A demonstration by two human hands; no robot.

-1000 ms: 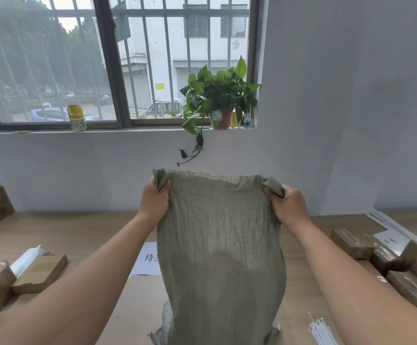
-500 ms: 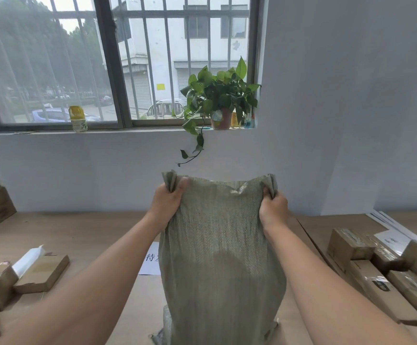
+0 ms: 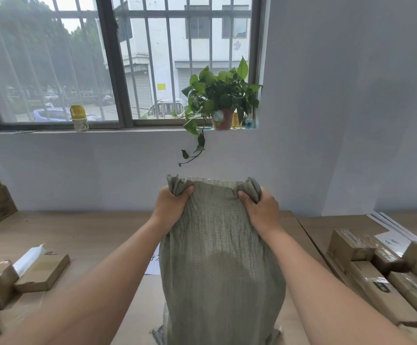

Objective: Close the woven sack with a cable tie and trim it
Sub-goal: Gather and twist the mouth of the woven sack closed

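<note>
A grey-green woven sack (image 3: 217, 265) stands upright on the wooden table (image 3: 90, 232) right in front of me. My left hand (image 3: 171, 206) grips the bunched left corner of its mouth. My right hand (image 3: 262, 207) grips the bunched right corner. The top edge between the two hands is gathered into folds and the mouth is narrower than the sack's body. No cable tie and no cutter show in this view.
Taped cardboard boxes (image 3: 366, 257) line the table's right side, and more boxes (image 3: 38, 272) with a white packet lie at the left. A printed paper sheet (image 3: 153, 262) pokes out behind the sack. A potted plant (image 3: 221, 100) and a yellow bottle (image 3: 79, 118) stand on the windowsill.
Both hands have moved inward along the sack's top edge, gathering the fabric, so the mouth has narrowed from wide and flat to bunched at both corners.
</note>
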